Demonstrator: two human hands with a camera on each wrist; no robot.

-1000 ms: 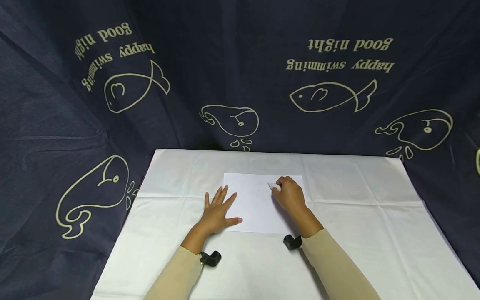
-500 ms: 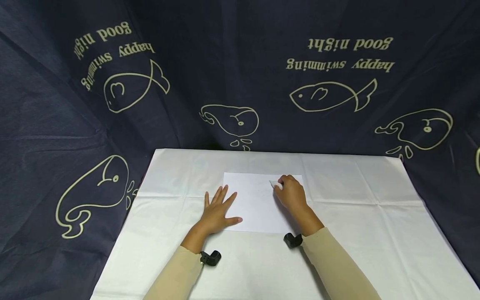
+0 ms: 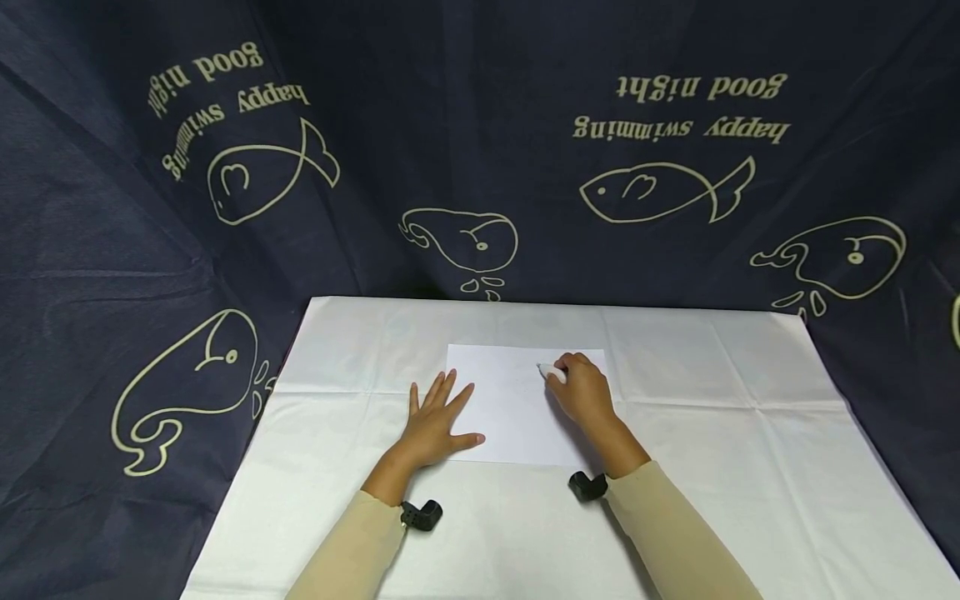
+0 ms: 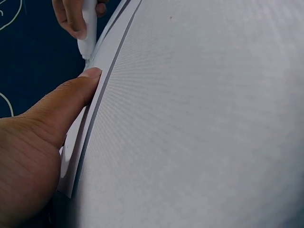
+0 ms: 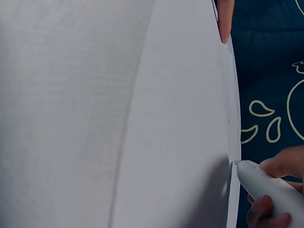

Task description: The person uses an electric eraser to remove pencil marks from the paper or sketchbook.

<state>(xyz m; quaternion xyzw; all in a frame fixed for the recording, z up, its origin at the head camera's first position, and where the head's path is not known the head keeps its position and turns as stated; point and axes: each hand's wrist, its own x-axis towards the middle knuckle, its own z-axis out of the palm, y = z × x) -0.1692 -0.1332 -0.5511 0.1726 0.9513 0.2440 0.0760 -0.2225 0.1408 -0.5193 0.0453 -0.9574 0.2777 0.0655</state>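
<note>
A thick white pen [image 3: 553, 372] with a narrow tip is gripped in my right hand [image 3: 585, 392], between thumb and curled fingers. Its tip meets the upper right part of a white sheet of paper [image 3: 517, 417]; in the right wrist view the pen [image 5: 270, 190] slants down to the sheet's surface. My left hand [image 3: 431, 429] lies with fingers spread over the left edge of the paper, thumb pointing inward on it. In the left wrist view that thumb rests near the paper's edge. Any faint marks on the sheet are too small to make out.
The paper lies on a table covered by a creased white cloth [image 3: 720, 450]. Behind and beside it hangs dark blue fabric [image 3: 525, 150] with fish, whale and lettering prints. A small black camera [image 3: 422, 516] sits at the left wrist, another black camera [image 3: 588, 486] at the right.
The pen tip in my right hand has shifted slightly right, then a little back left, over the same part of the paper. My left hand has stayed in place.
</note>
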